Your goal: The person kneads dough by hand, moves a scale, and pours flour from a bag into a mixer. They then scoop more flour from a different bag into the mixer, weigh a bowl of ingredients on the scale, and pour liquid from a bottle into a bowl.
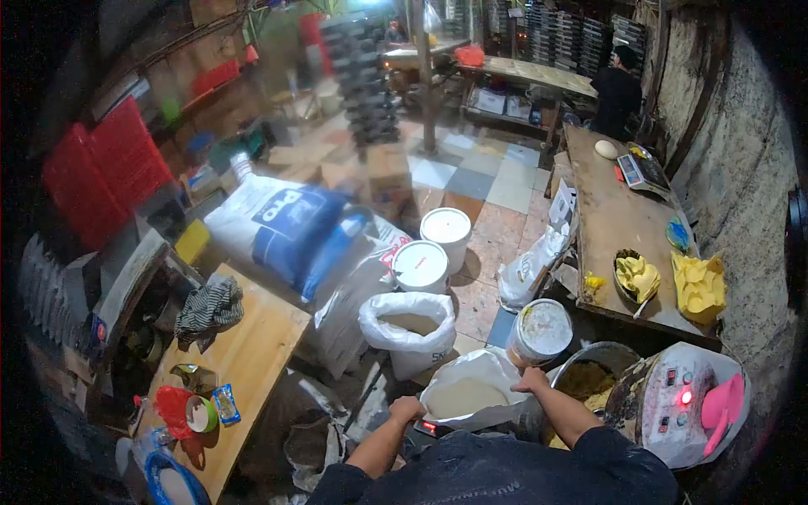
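An open white sack point(488, 367) with pale powder point(467, 397) inside stands right in front of me. My left hand point(407, 410) is closed on the left side of its rim. On the opposite side, my right hand point(531, 381) grips the rim too. Below my left hand, a small red lit display point(429, 427) shows at the sack's base. Just beyond is a second open white sack point(406, 307), also holding pale contents. To the right of my right forearm sits a metal mixing bowl point(608, 353) with yellowish dough or batter in it.
A mixer housing point(665, 412) with a pink jug point(722, 412) stands at right. White lidded buckets point(446, 227) and stacked full sacks point(286, 219) lie ahead. A wooden table point(261, 337) is at left; a long bench point(614, 219) with a scale runs along the right wall. A person point(619, 97) stands far back.
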`<state>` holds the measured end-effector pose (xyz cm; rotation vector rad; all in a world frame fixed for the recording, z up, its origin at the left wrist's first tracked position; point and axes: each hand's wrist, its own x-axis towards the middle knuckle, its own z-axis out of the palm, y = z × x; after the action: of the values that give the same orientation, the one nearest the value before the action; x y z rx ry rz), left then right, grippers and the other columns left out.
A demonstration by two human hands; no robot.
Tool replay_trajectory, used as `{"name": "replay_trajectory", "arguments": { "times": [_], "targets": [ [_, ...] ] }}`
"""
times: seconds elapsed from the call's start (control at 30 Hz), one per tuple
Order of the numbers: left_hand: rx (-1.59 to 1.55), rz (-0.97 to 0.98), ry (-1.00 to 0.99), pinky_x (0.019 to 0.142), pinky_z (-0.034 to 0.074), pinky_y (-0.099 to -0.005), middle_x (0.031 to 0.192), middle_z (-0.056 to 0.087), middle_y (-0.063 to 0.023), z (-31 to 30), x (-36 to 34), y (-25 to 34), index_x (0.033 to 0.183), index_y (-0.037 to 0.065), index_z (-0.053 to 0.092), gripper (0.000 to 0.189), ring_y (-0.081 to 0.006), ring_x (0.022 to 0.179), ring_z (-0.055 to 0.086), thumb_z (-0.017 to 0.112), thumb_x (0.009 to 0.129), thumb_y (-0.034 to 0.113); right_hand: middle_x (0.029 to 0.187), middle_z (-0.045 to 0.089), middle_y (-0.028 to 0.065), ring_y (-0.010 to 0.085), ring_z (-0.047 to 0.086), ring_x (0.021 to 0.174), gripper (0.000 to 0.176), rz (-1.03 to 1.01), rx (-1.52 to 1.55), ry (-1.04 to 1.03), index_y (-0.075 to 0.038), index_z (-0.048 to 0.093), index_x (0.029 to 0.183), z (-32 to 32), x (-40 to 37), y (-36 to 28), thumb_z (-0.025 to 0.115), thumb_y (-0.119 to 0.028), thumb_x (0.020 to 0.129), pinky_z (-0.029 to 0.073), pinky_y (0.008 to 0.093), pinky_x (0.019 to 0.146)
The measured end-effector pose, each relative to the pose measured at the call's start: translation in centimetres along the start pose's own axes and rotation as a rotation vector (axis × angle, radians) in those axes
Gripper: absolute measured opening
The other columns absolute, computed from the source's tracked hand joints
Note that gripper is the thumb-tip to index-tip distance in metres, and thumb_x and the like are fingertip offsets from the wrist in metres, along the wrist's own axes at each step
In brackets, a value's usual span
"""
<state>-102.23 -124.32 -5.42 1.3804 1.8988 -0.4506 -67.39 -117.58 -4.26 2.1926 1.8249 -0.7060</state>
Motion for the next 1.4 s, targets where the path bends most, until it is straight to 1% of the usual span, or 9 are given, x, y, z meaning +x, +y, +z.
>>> {"name": "replay_trajectory", "arguments": {
  "times": [0.2,0.4,0.7,0.83,1.0,1.13,1.2,1.27,1.4],
  "targets": [
    [-0.008,-0.007,-0.012,0.08,0.046,-0.0358,0.104,0.059,-0.0125,-1.8,-1.6,1.2,0.098,0.009,0.063,0.038,-0.0257,0.098,0.057,0.059,0.063,0.025,0.1,0.058,0.0218,0.0328,0.057,0.093,0.048,-0.039,-0.154,-0.251,-0.002,0.061,0.096,1.0,0.6,1.4,0.065,-0.03,0.058,0.046,0.0387,0.081],
    [0.046,0.044,0.083,0.078,0.047,-0.0364,0.102,0.06,-0.0133,-2.3,-0.5,1.9,0.096,0.009,0.064,0.035,-0.0276,0.094,0.058,0.056,0.067,0.028,0.091,0.06,0.0219,0.0336,0.059,0.086,0.035,0.067,-0.039,-0.034,0.002,0.063,0.084,0.0,0.8,2.5,0.056,-0.023,0.06,0.047,0.0378,0.076],
    [-0.027,0.098,0.128,0.079,0.047,-0.0386,0.098,0.061,-0.0153,-4.2,-4.2,1.5,0.092,0.007,0.064,0.035,-0.0298,0.094,0.058,0.056,0.067,0.03,0.102,0.057,0.0166,0.0315,0.056,0.094,0.069,0.269,-0.026,0.003,-0.001,0.048,0.11,0.5,-5.4,0.5,0.071,-0.038,0.057,0.047,0.0419,0.078],
    [-0.031,0.171,0.171,0.08,0.046,-0.0416,0.1,0.059,-0.0177,-2.2,-1.0,0.3,0.092,0.005,0.063,0.038,-0.0337,0.095,0.057,0.054,0.071,0.036,0.103,0.058,0.0149,0.0291,0.057,0.096,0.041,0.445,0.098,-0.109,-0.006,0.061,0.098,0.1,-5.5,0.7,0.063,-0.022,0.061,0.047,0.0385,0.081],
    [0.066,0.211,0.233,0.073,0.049,-0.038,0.093,0.063,-0.0111,-4.0,-0.4,0.5,0.086,0.009,0.066,0.024,-0.0285,0.089,0.06,0.054,0.07,0.022,0.09,0.063,0.0137,0.0239,0.061,0.085,0.031,0.192,-0.305,-0.21,-0.005,0.065,0.086,4.1,-0.9,7.2,0.06,-0.019,0.058,0.05,0.0349,0.071],
    [0.129,0.245,0.734,0.082,0.042,-0.0397,0.092,0.06,-0.0091,-4.1,-1.3,2.8,0.084,0.009,0.065,0.025,-0.0261,0.096,0.053,0.06,0.067,0.027,0.084,0.064,0.0123,0.0221,0.062,0.075,0.032,0.314,0.036,-0.179,-0.005,0.066,0.08,5.1,-0.1,8.8,0.067,-0.025,0.056,0.05,0.0349,0.068],
    [0.122,0.299,0.721,0.083,0.038,-0.0413,0.094,0.057,-0.0086,-3.3,0.8,3.4,0.085,0.009,0.064,0.026,-0.0272,0.1,0.047,0.057,0.07,0.029,0.081,0.064,0.0118,0.0213,0.062,0.072,0.032,0.264,0.082,-0.048,-0.005,0.067,0.077,5.7,1.4,9.7,0.07,-0.028,0.054,0.051,0.035,0.066],
    [0.155,0.39,0.575,0.077,0.041,-0.0439,0.098,0.057,-0.0124,-3.0,3.2,4.0,0.082,0.01,0.065,0.027,-0.0335,0.101,0.047,0.055,0.075,0.035,0.077,0.065,0.0109,0.0211,0.062,0.067,0.037,0.095,-0.054,-0.503,-0.005,0.067,0.075,5.7,2.9,9.9,0.073,-0.033,0.051,0.05,0.0345,0.061],
    [0.237,0.393,0.769,0.075,0.038,-0.043,0.093,0.056,-0.0118,-4.0,3.4,3.9,0.086,0.011,0.064,0.028,-0.0297,0.094,0.046,0.056,0.074,0.035,0.078,0.065,0.0102,0.0208,0.061,0.065,0.044,-0.049,-0.21,-0.711,-0.005,0.067,0.078,6.8,4.1,9.6,0.073,-0.038,0.05,0.049,0.035,0.058]
  ]
}}
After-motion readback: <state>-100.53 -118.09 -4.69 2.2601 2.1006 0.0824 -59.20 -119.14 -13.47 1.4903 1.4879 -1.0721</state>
